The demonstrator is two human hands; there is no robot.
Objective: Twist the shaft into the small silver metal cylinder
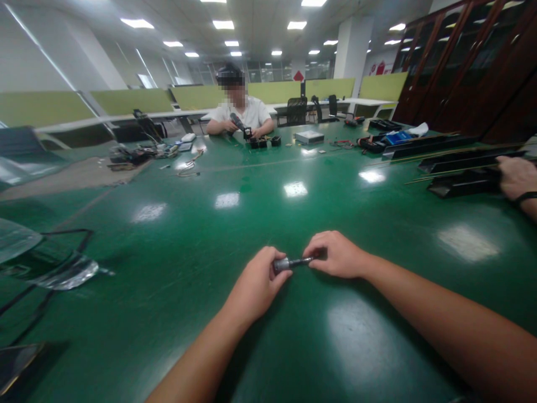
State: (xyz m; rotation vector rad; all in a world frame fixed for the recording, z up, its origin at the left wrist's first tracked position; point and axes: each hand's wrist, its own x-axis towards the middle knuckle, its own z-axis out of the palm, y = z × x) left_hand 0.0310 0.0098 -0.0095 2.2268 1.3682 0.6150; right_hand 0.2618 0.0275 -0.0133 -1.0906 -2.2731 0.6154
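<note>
From the head view, both hands are together over the near middle of the green desk (188,224). The left hand (262,274) is partly curled, with its thumb and fingers closed around the thick grey end of a small tool (282,265). The right hand (335,254) pinches the thin tip of the same tool between thumb and fingertips, its other fingers bent inward. The tool lies roughly level between the two hands, its dark shaft pointing to the right; its exact kind is too small to tell.

To the left is what looks like a clear plastic bottle (50,257), cut off by the edge, with a phone (19,364) below it in the corner. At the far side of the desk a person in a white shirt (255,112) holds a dark power tool (237,121) above some small black blocks (263,142). A flat grey box (309,136) lies to the right of these blocks. Farther right are long black channels (453,182) with thin rods beside them, and another person's hand (520,176), wearing a black wristband (527,196), rests at the end of the nearest one. Dark wooden cabinets (453,73) stand behind.
</note>
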